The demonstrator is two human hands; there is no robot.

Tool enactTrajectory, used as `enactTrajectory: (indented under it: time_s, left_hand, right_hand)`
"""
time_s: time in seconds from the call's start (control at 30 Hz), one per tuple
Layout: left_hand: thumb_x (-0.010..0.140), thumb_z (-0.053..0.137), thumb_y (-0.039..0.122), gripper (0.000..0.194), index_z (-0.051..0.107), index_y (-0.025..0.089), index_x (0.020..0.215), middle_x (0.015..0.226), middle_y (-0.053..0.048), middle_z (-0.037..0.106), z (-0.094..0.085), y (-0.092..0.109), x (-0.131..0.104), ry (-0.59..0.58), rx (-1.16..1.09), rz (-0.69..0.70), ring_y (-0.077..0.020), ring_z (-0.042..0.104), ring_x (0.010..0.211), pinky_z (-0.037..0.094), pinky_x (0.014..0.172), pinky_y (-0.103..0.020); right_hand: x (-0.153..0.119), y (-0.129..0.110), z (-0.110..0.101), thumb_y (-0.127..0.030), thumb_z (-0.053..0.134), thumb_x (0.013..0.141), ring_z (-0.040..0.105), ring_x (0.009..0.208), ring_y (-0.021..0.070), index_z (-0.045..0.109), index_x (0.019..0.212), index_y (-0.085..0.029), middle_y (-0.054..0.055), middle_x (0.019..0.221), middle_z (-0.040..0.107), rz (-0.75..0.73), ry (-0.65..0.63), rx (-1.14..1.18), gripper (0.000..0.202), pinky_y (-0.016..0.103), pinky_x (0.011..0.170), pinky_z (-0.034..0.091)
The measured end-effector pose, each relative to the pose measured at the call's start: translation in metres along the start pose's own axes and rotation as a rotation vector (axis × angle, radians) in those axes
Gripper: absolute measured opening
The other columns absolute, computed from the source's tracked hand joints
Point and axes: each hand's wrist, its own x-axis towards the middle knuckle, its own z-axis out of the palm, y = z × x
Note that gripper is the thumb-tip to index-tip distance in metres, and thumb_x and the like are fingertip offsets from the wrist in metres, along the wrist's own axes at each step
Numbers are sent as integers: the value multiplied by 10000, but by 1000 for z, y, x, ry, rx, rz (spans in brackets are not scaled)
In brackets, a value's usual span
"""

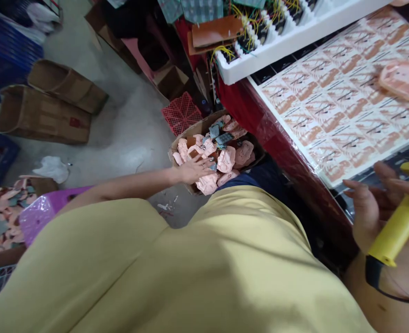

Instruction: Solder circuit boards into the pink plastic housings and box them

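Observation:
My left hand (193, 170) reaches down into a cardboard box (175, 147). Its fingers are stretched out and rest on pale pink plastic pieces (226, 159); I cannot see it gripping any of them. Grey-blue parts (224, 138) lie among the pink ones. On the right, my right hand (367, 217) holds a yellow handheld tool (396, 229) with a black end and a thin dark cord. The tool lies across the palm with fingers curled round it, partly cut off by the frame edge, and its exact kind is unclear.
A table with a printed sheet (329, 92) stands at right, bearing a pink tray-like piece (403, 81). Behind it is a white foam tray (294, 44) with wired parts. Brown cartons (48, 115), a red crate (181, 112) and a purple stool (41, 210) stand on the left.

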Motion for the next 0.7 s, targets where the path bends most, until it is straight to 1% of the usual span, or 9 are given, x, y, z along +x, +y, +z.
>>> enactTrajectory:
  time_s: [0.07, 0.1, 0.2, 0.27, 0.33, 0.4, 0.47, 0.6, 0.7]
  left_hand:
    - [724, 637, 362, 607, 573, 329, 1327, 1518, -27, 416, 27, -4, -6, 3, 111, 75, -280, 310, 1424, 201, 1158, -509]
    - [739, 644, 304, 634, 543, 319, 1365, 1540, -68, 371, 37, -7, -8, 15, 173, 81, -289, 285, 1442, 189, 1160, -537]
    - [806, 615, 196, 617, 510, 267, 1410, 1535, -143, 362, 57, -24, -16, 44, 358, 67, -325, 275, 1448, 183, 1157, -578]
    - [859, 545, 131, 586, 486, 242, 1431, 1527, -156, 376, 62, -38, -23, 77, 462, 73, -322, 267, 1453, 180, 1162, -575]
    - [892, 488, 101, 583, 451, 245, 1456, 1537, -148, 363, 64, -53, -30, 143, 514, 64, -311, 243, 1464, 169, 1172, -565]
    - [900, 476, 104, 593, 424, 249, 1473, 1554, -149, 330, 63, -66, -36, 220, 514, 11, -319, 218, 1472, 150, 1173, -581]
    - [895, 478, 115, 586, 430, 225, 1469, 1562, -171, 300, 64, -75, -39, 272, 489, -79, -342, 211, 1471, 143, 1163, -608]
    - [905, 443, 142, 552, 439, 163, 1457, 1559, -196, 293, 73, -82, -37, 336, 402, -248, -346, 216, 1467, 142, 1159, -603]
    - [902, 425, 135, 557, 430, 154, 1459, 1562, -179, 295, 78, -76, -35, 383, 246, -321, -334, 198, 1473, 102, 1172, -586]
  right_hand:
    - [-3, 3, -2, -302, 825, 632, 720, 641, 246, 575, 1048, -210, 175, 1095, 713, 17, 12, -26, 494, 364, 520, 558]
    - [-5, 4, -3, -308, 820, 635, 729, 684, 261, 576, 1049, -205, 172, 1089, 713, 23, 22, -39, 492, 367, 533, 571]
    - [-9, 7, -6, -268, 806, 646, 735, 843, 277, 572, 1062, -199, 133, 1083, 710, -9, 49, -59, 482, 345, 584, 601]
    - [-11, 8, -8, -217, 781, 664, 737, 824, 247, 568, 1070, -199, 112, 1074, 715, -3, 31, -69, 459, 316, 576, 597]
    - [-13, 8, -9, -214, 760, 675, 734, 732, 212, 564, 1066, -204, 105, 1076, 724, 39, 10, -79, 438, 306, 552, 585]
    - [-15, 8, -9, -234, 757, 668, 726, 681, 198, 565, 1045, -213, 105, 1099, 722, 81, -1, -88, 424, 310, 535, 575]
    - [-16, 11, -10, -244, 758, 656, 726, 681, 205, 570, 1031, -218, 110, 1106, 721, 98, -4, -96, 421, 318, 534, 574]
    - [-18, 16, -12, -277, 761, 657, 738, 762, 256, 571, 1066, -209, 130, 1054, 728, 82, -6, -129, 456, 343, 554, 590]
    - [-18, 16, -12, -268, 749, 685, 734, 714, 238, 575, 1083, -203, 142, 1069, 725, 69, -44, -131, 440, 336, 544, 580]
